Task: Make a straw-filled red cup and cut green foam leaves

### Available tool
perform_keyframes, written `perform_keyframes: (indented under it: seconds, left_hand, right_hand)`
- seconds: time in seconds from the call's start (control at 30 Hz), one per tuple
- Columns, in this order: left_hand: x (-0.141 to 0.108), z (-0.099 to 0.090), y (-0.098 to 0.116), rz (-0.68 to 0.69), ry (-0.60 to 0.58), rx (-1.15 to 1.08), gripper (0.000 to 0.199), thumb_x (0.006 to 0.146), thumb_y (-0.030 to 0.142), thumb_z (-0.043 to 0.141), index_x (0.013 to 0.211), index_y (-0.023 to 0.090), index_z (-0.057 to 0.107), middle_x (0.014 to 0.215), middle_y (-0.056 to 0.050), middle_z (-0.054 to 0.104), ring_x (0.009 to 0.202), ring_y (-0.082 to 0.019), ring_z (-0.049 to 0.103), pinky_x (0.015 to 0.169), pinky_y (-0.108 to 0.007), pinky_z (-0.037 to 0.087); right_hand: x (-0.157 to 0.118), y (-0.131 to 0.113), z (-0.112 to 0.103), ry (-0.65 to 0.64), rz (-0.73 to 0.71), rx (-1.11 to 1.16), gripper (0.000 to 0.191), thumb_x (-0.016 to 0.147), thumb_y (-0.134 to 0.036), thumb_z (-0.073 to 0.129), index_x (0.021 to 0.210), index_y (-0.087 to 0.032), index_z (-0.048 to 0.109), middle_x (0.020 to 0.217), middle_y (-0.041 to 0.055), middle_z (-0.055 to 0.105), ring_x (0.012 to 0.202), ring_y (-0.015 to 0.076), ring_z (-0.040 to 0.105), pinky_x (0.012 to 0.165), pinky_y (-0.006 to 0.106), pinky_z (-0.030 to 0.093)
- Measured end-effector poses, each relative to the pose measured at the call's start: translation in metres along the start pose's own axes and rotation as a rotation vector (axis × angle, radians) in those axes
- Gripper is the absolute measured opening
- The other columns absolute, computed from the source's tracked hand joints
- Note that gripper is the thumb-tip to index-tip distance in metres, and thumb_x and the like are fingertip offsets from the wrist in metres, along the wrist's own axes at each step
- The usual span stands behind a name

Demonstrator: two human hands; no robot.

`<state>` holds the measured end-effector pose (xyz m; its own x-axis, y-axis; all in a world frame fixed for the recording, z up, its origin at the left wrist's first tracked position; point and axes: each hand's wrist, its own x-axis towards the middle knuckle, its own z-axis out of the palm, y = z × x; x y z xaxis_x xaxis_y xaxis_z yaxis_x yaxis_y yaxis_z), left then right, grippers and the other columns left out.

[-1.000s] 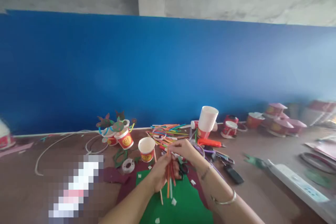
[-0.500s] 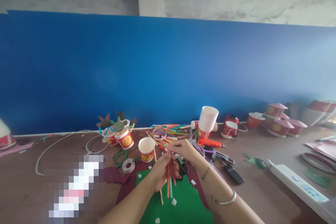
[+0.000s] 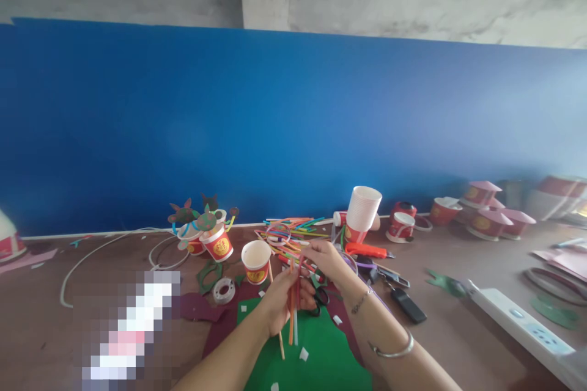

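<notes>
Brown worktop (image 3: 458, 342), straws under inspection.
My left hand (image 3: 278, 299) grips the orange straw (image 3: 291, 317); my right hand (image 3: 323, 259) pinches the red straw (image 3: 298, 278). Likely light, bendable; hold mid-length.

Slim orange, red, pale sticks (image 3: 291, 317), side by side over green sheet (image 3: 330, 357).

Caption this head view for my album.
Two bare hands work thin coloured sticks above green sheet material, before a blue wall.

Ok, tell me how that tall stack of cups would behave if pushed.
The stack of cups would probably tip rather than slide, being tall and narrower at its foot. The thin rims suggest it is light and dents easily.
</notes>
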<state>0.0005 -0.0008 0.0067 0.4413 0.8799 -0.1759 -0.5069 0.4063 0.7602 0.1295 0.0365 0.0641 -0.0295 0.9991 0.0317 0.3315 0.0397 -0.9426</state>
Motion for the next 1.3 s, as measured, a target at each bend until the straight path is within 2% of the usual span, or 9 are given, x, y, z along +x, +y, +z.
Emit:
perform_keyframes:
  seconds: [0.1,0.2,0.33,0.43,0.53,0.77,0.9,1.2,1.3]
  left_hand:
    - [-0.001,-0.001,0.001,-0.021,-0.03,0.023,0.025,0.083,0.038,0.051,0.085,0.014,0.051,0.058,-0.002,0.059,0.042,-0.01,0.053,0.045,-0.022,0.043]
    - [-0.003,-0.002,0.002,-0.062,-0.113,0.039,0.026,0.08,0.041,0.054,0.083,0.015,0.051,0.049,0.006,0.047,0.031,-0.003,0.031,0.032,-0.015,0.023]
    - [-0.004,-0.005,0.004,-0.139,-0.19,0.042,0.026,0.077,0.041,0.058,0.081,0.017,0.049,0.045,0.011,0.03,0.034,-0.002,0.012,0.032,-0.016,0.005]
    - [-0.003,-0.007,0.004,-0.153,-0.196,0.043,0.025,0.079,0.04,0.056,0.082,0.017,0.048,0.046,0.011,0.026,0.035,-0.003,0.009,0.033,-0.017,0.003]
    - [-0.001,-0.009,0.004,-0.148,-0.186,0.03,0.024,0.08,0.04,0.054,0.083,0.018,0.047,0.046,0.011,0.024,0.036,-0.003,0.008,0.034,-0.018,0.002]
    - [0.0,-0.011,0.005,-0.15,-0.138,0.002,0.024,0.079,0.041,0.056,0.083,0.018,0.047,0.045,0.012,0.02,0.036,-0.003,0.007,0.035,-0.018,0.001]
    - [0.0,-0.01,0.005,-0.149,-0.126,-0.023,0.022,0.078,0.037,0.057,0.082,0.018,0.048,0.045,0.012,0.018,0.036,-0.003,0.006,0.035,-0.018,0.001]
    - [0.004,-0.014,0.005,-0.122,-0.105,-0.128,0.017,0.079,0.032,0.055,0.081,0.017,0.047,0.045,0.011,0.021,0.035,-0.003,0.007,0.035,-0.018,0.001]
    - [0.004,-0.013,0.005,-0.121,-0.103,-0.143,0.018,0.08,0.033,0.054,0.082,0.016,0.048,0.046,0.01,0.027,0.035,-0.002,0.01,0.035,-0.017,0.002]
  right_hand:
    - [0.009,0.007,-0.005,0.131,0.017,0.022,0.022,0.071,-0.03,0.046,0.057,-0.015,0.054,0.044,-0.0052,0.044,0.038,0.0061,0.032,0.038,0.019,0.024]
    - [0.018,0.017,-0.012,0.218,0.014,0.019,0.023,0.073,-0.034,0.041,0.063,-0.017,0.052,0.046,-0.0055,0.042,0.039,0.0077,0.035,0.039,0.02,0.028]
    - [0.027,0.035,-0.02,0.247,0.014,-0.077,0.024,0.073,-0.034,0.043,0.061,-0.016,0.054,0.046,-0.0029,0.047,0.042,0.0112,0.044,0.043,0.023,0.034]
    - [0.029,0.045,-0.023,0.311,-0.008,-0.173,0.021,0.072,-0.028,0.048,0.082,-0.015,0.061,0.063,0.0027,0.059,0.062,0.0176,0.056,0.06,0.027,0.042]
    - [0.027,0.047,-0.022,0.363,-0.133,-0.336,0.03,0.073,-0.019,0.047,0.1,-0.015,0.059,0.084,0.0071,0.063,0.084,0.022,0.056,0.078,0.033,0.04]
    - [0.017,0.041,-0.004,0.083,-0.46,-0.652,0.03,0.076,-0.01,0.045,0.096,-0.019,0.065,0.101,0.0066,0.066,0.099,0.021,0.053,0.086,0.031,0.038]
    - [0.014,0.042,0.0,0.02,-0.434,-0.688,0.029,0.076,-0.009,0.045,0.092,-0.02,0.066,0.098,0.0049,0.066,0.098,0.019,0.053,0.085,0.028,0.038]
    - [0.022,0.053,-0.016,0.156,-0.277,-0.75,0.03,0.07,-0.003,0.043,0.072,-0.019,0.068,0.091,0.0054,0.066,0.094,0.0215,0.052,0.08,0.03,0.036]
    - [0.021,0.051,-0.015,0.167,-0.278,-0.749,0.031,0.07,-0.004,0.043,0.077,-0.02,0.069,0.094,0.005,0.066,0.094,0.0214,0.051,0.081,0.03,0.036]
